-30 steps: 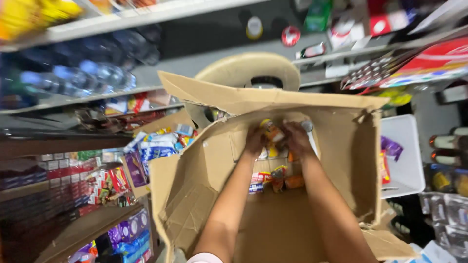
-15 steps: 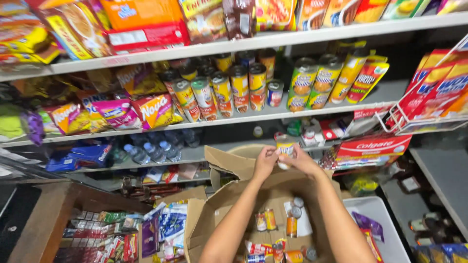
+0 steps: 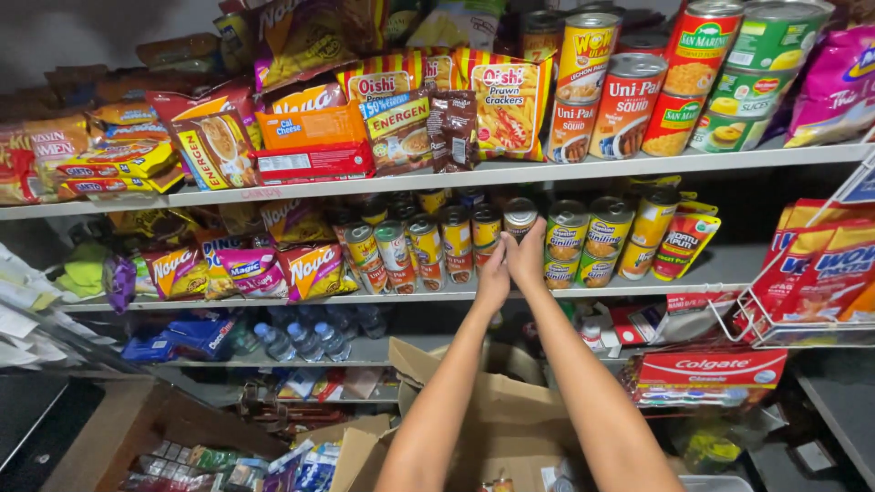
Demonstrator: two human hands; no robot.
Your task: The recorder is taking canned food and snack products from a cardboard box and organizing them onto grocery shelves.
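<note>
Lighting even and bright on the middle shelf (image 3: 638, 284); deep shadow beneath it. Glare on cans (image 3: 629, 87) above it. Sharp focus, slight edge distortion.

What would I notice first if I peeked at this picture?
Two bare arms reach up the middle: the left hand and right hand close together around a small round tin can with a silver lid on the middle grey metal shelf, among rows of yellow-labelled cans. Above sit bright striped snack bags, and below lies an open brown cardboard box.
</note>
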